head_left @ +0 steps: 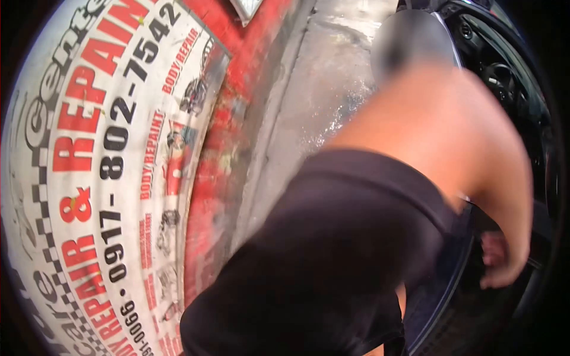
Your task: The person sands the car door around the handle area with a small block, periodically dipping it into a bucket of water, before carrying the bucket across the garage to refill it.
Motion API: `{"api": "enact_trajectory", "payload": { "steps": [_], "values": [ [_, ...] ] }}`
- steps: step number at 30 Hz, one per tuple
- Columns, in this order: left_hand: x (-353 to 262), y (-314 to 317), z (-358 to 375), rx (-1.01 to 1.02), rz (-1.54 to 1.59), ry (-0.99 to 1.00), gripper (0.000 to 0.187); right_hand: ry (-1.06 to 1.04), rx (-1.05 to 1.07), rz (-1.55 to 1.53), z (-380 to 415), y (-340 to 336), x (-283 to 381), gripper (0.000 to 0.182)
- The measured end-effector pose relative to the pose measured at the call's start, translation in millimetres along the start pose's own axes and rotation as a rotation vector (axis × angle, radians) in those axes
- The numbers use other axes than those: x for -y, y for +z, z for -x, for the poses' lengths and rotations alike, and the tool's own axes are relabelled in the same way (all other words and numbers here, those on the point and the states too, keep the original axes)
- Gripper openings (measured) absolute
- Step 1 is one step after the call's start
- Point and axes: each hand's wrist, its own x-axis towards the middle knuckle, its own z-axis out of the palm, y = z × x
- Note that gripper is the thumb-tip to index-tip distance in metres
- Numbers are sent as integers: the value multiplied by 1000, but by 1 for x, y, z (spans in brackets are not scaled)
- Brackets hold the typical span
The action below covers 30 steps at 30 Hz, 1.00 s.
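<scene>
Neither of my hands shows in the frame. Close in front of me, another person [427,130] in black shorts [314,237] bends over beside a car [442,308]. That person's hand [499,264] hangs by the car's dark interior, its fingers partly curled and blurred. I cannot make out anything in it. Past the bent arm, the car's steering wheel [502,80] is visible. The person's body hides much of the car's side.
A large white banner [127,178] with red and black repair lettering fills the left side. It hangs on a worn red wall [217,231]. A wet, shiny concrete floor [309,89] runs between the wall and the car.
</scene>
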Motion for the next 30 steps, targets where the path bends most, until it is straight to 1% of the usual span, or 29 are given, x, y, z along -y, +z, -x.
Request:
{"api": "enact_trajectory", "payload": {
  "steps": [1,3,6,7,8,9,10,11,12,13,14,15,16,17,18,19,20,22,23,24,26,27,28,29,30],
  "values": [
    [-42,3,24,-75,-154,-89,25,46,-16,-12,6,-7,-8,68],
    [-81,15,31,-159,-415,-261,24,85,-79,-49,23,-11,-8,67],
    [-91,33,23,-232,-634,-446,21,90,-140,-138,33,-19,-17,66],
    [-91,35,17,-231,-681,-521,21,95,-127,-185,30,-8,-19,65],
    [-86,37,12,-260,-710,-560,20,88,-148,-221,33,-12,-20,65],
    [-81,35,-1,-267,-726,-542,20,68,-200,-283,38,-15,-23,64],
    [-72,37,-19,-242,-747,-540,20,19,-249,-499,28,-4,-18,64],
    [-53,42,-44,-221,-742,-558,20,-82,-316,-958,26,8,-18,64],
    [-16,65,-82,-148,-744,-578,20,-166,-304,-1180,28,19,-2,63],
    [62,81,-130,100,-743,-455,22,-84,-118,-218,27,-4,33,53],
    [160,117,-189,393,-772,-276,24,-98,-178,-262,19,1,45,56],
    [215,136,-200,452,-767,-218,27,-103,-184,-348,27,9,84,57],
    [255,140,-190,406,-741,-219,30,-106,-199,-439,35,14,124,58],
    [286,139,-160,300,-661,-260,34,-190,-253,-307,27,14,135,57],
    [329,143,-129,255,-682,-407,39,-251,-302,-175,22,19,143,57],
    [357,146,-93,127,-541,-472,47,-389,-394,-106,27,24,167,58],
    [394,150,-55,36,-505,-516,57,-530,-490,-33,29,29,202,59],
    [387,153,-14,-116,45,-916,68,-587,-601,125,27,39,239,62],
    [401,168,8,-246,425,-948,72,-668,-615,224,25,42,255,62],
    [419,177,31,-377,801,-954,79,-703,-567,289,21,48,269,62],
    [435,186,54,-525,934,-771,80,-821,-282,345,14,62,287,64],
    [439,190,58,-716,1032,-751,75,-847,-252,429,12,77,291,66],
    [443,186,64,-790,1057,-765,66,-871,-218,513,7,89,293,69],
    [454,181,75,-853,1120,-759,61,-863,-147,535,-3,95,292,65],
    [467,182,89,-919,1191,-760,57,-841,-132,545,-15,89,297,65]
  ]
}}
